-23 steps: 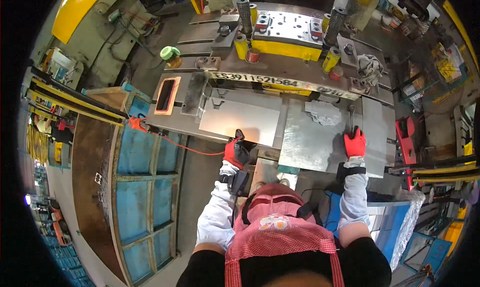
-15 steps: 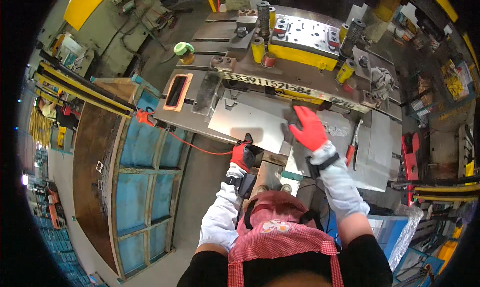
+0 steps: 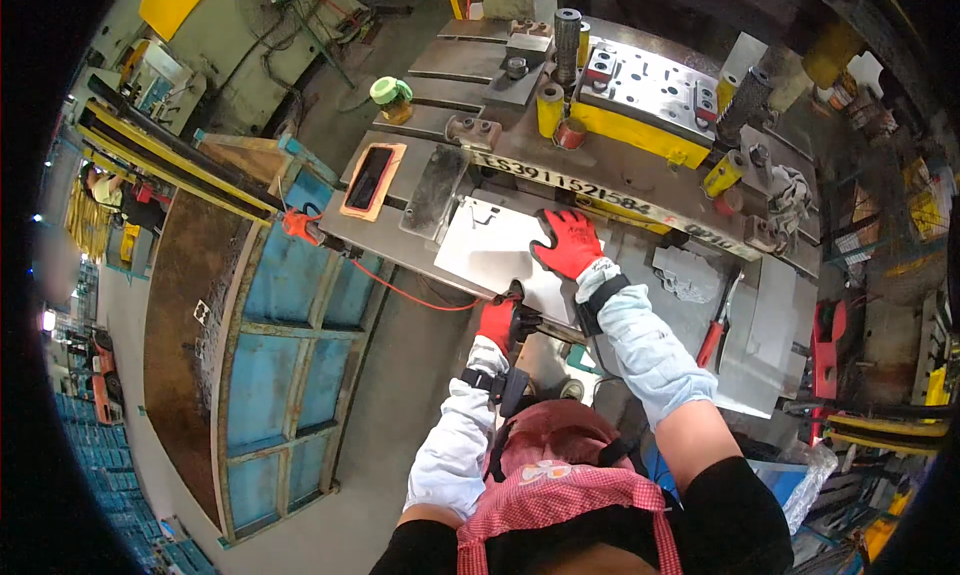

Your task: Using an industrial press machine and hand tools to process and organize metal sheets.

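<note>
Fingers (image 3: 560,230) of the right hand (image 3: 568,245), spread flat, now press the metal sheet (image 3: 495,250); the left hand (image 3: 497,320) still grips its near edge.

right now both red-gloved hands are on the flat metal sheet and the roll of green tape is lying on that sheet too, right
Not the tape. In the head view the roll of green tape sits far from the metal sheet, up on the press bed's left edge. The right hand lies on the sheet; the left hand is at its near edge.

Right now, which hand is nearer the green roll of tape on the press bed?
Left. The left hand grips the sheet's near edge; the right hand lies farther right of the tape.
</note>
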The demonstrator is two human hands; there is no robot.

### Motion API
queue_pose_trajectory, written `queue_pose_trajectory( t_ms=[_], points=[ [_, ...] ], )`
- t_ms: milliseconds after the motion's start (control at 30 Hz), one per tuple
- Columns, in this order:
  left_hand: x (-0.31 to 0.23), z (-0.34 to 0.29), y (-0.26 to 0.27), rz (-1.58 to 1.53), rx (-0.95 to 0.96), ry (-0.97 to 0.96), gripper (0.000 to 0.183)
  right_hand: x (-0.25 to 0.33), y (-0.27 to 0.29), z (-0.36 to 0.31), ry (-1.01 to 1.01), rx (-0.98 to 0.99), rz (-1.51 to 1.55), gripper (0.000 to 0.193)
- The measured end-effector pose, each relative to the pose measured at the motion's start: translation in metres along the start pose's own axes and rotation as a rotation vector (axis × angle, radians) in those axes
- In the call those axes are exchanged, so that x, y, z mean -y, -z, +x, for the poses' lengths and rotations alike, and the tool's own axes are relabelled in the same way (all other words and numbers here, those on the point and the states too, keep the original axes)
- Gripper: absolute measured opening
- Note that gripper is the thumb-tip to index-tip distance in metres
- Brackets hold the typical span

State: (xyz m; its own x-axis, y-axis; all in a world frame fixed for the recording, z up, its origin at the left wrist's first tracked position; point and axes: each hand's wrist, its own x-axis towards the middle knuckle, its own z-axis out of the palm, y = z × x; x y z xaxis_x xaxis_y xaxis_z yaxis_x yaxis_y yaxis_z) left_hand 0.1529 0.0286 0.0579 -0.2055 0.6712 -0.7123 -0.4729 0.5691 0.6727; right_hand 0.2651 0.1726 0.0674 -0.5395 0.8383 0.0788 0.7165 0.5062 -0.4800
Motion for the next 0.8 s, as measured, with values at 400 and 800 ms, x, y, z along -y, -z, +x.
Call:
queue_pose_trajectory(
  t_ms=[400,800],
  points=[
    [0.041,0.024,0.025,1.083,0.070,-1.040,0.020,0.003,0.002,0.004,0.080,-0.019,-0.022,0.071],
    [0.080,0.065,0.026,0.645,0.037,-0.588,0.068,0.008,0.002,-0.011,0.175,0.058,0.114,0.061]
  ],
)
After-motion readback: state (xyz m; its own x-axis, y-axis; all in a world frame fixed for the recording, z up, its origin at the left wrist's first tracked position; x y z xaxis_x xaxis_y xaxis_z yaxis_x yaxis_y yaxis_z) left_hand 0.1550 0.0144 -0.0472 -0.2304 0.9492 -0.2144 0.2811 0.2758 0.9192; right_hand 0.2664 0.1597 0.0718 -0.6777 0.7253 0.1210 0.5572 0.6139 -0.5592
